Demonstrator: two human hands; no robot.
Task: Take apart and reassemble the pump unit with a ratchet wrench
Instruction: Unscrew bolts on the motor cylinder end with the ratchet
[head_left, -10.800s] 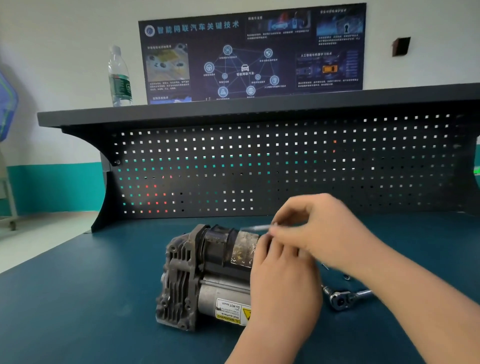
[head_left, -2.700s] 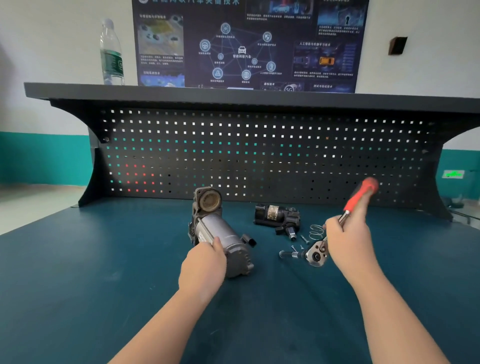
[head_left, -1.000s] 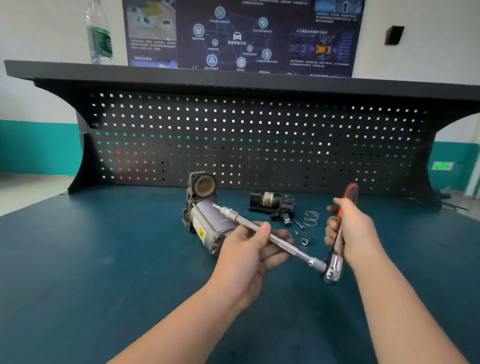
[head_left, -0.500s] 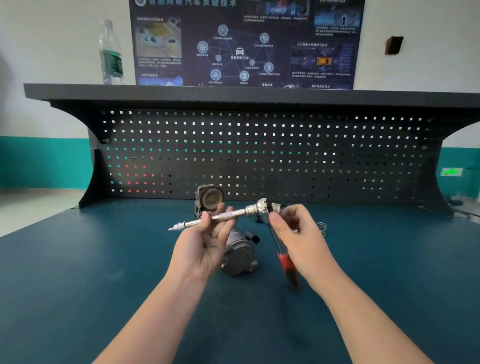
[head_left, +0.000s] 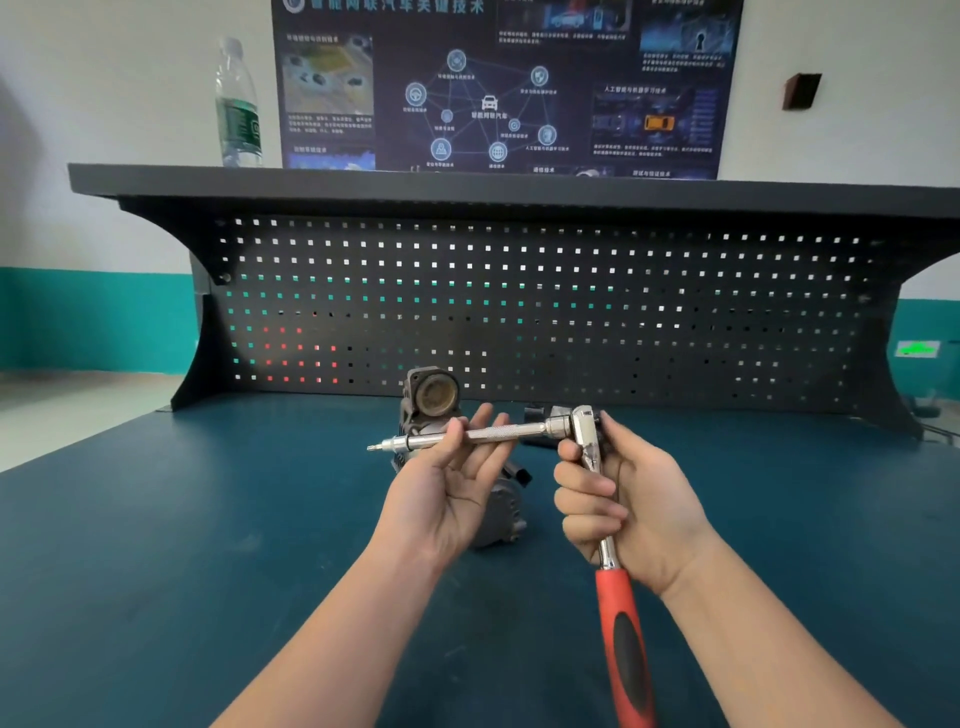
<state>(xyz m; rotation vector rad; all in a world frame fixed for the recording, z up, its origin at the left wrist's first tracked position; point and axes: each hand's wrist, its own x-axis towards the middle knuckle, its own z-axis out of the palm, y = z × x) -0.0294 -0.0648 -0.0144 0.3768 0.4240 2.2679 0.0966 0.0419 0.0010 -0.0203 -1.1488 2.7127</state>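
I hold the ratchet wrench (head_left: 589, 441) in the air above the bench. My right hand (head_left: 623, 504) grips its steel shank just below the head, and the red and black handle (head_left: 623, 644) points down toward me. A long extension bar (head_left: 488, 434) with a bit at its tip sticks out leftward from the head. My left hand (head_left: 452, 488) is palm up, fingertips pinching the bar's knurled part. The grey pump unit (head_left: 431, 397) lies on the bench behind my hands, its round opening facing me, largely hidden.
A black pegboard back panel (head_left: 545, 306) with a shelf (head_left: 467, 184) closes the far side of the blue bench top (head_left: 156, 545). A water bottle (head_left: 238, 104) stands on the shelf at left. A dark removed part (head_left: 535, 413) peeks out behind the wrench head.
Half a second ago the wrench was held much the same. My right hand has slid down the shank, and the handle now points more directly toward me.
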